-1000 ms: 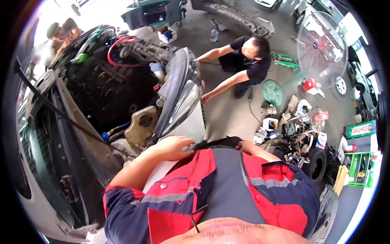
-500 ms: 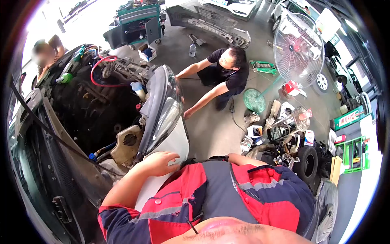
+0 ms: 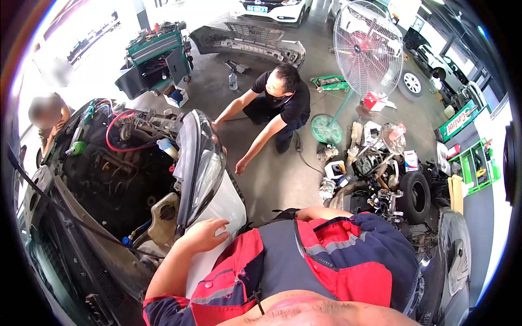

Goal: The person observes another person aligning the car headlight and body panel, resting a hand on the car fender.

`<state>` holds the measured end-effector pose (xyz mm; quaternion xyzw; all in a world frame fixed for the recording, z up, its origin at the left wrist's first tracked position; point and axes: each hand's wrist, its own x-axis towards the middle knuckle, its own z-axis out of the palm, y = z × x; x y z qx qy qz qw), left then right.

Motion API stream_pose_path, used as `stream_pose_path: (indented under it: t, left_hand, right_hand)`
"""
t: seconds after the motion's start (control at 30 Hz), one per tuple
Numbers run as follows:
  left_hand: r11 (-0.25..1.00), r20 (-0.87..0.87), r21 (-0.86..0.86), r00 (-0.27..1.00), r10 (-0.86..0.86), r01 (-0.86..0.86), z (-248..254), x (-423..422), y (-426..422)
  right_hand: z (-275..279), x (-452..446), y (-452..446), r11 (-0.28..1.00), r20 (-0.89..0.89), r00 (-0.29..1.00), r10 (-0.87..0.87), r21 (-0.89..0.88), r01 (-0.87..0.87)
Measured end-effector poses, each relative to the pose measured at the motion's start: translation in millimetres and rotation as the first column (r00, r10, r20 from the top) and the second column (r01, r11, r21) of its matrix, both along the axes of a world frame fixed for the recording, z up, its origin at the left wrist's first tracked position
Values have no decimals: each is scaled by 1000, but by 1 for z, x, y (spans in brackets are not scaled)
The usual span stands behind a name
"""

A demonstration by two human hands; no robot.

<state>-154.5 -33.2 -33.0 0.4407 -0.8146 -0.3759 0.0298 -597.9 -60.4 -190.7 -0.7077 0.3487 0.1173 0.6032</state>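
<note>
My left hand [image 3: 206, 234] lies with its fingers stretched out on the white front fender [image 3: 227, 202], just behind the headlight [image 3: 209, 168]. It grips nothing. My right forearm [image 3: 322, 213] reaches across the front of my waist; the fingers at its end are hidden. Beside my left hand, in the engine bay, sits a yellowed plastic reservoir [image 3: 164, 218]. A co-worker [image 3: 283, 100] in black crouches at the car's front corner, one hand by the headlight and the other hanging close to the fender.
At the left another person [image 3: 46, 117] leans by the engine bay [image 3: 117, 168]. A standing fan [image 3: 368, 54] rises beyond the co-worker. Removed parts and a tire [image 3: 414, 198] are piled at the right. A detached bumper [image 3: 244, 43] and a green tool cart [image 3: 155, 57] stand farther back.
My view has shifted, so the surroundings sit differently. The co-worker's nearer hand has lowered slightly along the fender. My left hand stays on the fender.
</note>
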Motion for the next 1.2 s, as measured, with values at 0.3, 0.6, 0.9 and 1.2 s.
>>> stream_pose_path:
  t: [0.3, 0.6, 0.9, 1.2]
  left_hand:
    - [1000, -29, -10, 1000, -7, 6, 1, 1, -2]
    - [1000, -27, -5, 1000, -8, 7, 1, 1, -4]
    - [1000, -17, 0, 1000, 4, -4, -3, 0, -4]
    - [1000, -5, -5, 1000, 5, -5, -3, -1, -3]
  right_hand:
    - [28, -2, 10, 996, 32, 995, -93, -4, 93]
    - [63, 4, 10, 990, 97, 985, -141, 26, 139]
    - [29, 1, 4, 998, 0, 998, -69, 7, 69]
    - [-57, -15, 0, 998, -54, 997, -49, -42, 47]
